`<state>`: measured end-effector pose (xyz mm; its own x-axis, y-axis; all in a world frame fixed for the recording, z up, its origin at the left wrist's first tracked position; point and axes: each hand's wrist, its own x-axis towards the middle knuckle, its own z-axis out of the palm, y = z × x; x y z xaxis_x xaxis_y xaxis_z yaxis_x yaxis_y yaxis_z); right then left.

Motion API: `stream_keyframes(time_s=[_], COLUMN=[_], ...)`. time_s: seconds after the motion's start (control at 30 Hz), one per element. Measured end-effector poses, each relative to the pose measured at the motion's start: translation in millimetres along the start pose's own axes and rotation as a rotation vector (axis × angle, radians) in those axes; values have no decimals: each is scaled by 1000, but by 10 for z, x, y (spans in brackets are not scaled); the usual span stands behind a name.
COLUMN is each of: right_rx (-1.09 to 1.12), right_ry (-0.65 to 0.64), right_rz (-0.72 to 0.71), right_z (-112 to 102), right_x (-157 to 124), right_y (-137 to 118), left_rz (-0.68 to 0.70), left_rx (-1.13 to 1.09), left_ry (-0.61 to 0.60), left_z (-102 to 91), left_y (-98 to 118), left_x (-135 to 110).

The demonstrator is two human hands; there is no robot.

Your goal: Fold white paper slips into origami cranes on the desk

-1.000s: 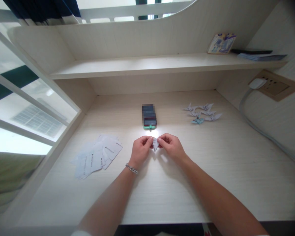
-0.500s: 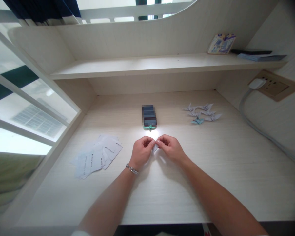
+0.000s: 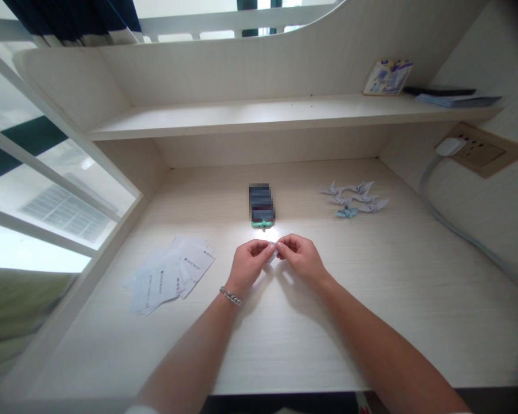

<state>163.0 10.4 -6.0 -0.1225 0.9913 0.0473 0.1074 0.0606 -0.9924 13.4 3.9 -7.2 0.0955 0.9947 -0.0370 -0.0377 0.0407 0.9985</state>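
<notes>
A small folded piece of white paper (image 3: 272, 253) is pinched between my two hands over the middle of the desk, mostly covered by the fingers. My left hand (image 3: 251, 263) grips it from the left with thumb and fingertips, and a chain bracelet (image 3: 231, 295) circles that wrist. From the right, my right hand (image 3: 301, 257) pinches the paper's upper edge. Just beyond the hands lies a phone (image 3: 262, 204) with a bright light at its near end. Several folded paper cranes (image 3: 365, 198) stand to the right, one of them a light blue crane (image 3: 346, 212).
Loose white paper sheets (image 3: 168, 282) lie fanned out at the left. Behind the desk (image 3: 285, 339) runs a shelf (image 3: 242, 118) holding a small colourful box (image 3: 387, 77) and flat booklets (image 3: 457, 100). A grey cable (image 3: 461, 230) hangs from the wall socket (image 3: 486, 149) at the right.
My right hand has shifted slightly upward and the paper has turned a little between the fingers. My left hand stays nearly in place, still pinching it.
</notes>
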Motion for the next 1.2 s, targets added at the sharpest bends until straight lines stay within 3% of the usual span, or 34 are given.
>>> stream_keyframes(time_s=[0.27,0.5,0.73,1.0,1.2], right_rx=[79,-84,100,-82,25], right_ry=[-66,-36,-107,-63,-118], right_rz=[29,-14,49,-70,-22], right_z=[-9,-11,8,29,15], right_x=[21,-1,10,-30,-5], right_y=[6,4,-20,-10,-4], left_rz=[31,37,36,60,50], left_rx=[37,1,-8,11,39], left_ry=[-3,29,99,113,129], left_z=[-34,-40,-38,2,-4], left_y=[-29,-39,-21,4,-6], left_x=[2,20,15,-7,-6])
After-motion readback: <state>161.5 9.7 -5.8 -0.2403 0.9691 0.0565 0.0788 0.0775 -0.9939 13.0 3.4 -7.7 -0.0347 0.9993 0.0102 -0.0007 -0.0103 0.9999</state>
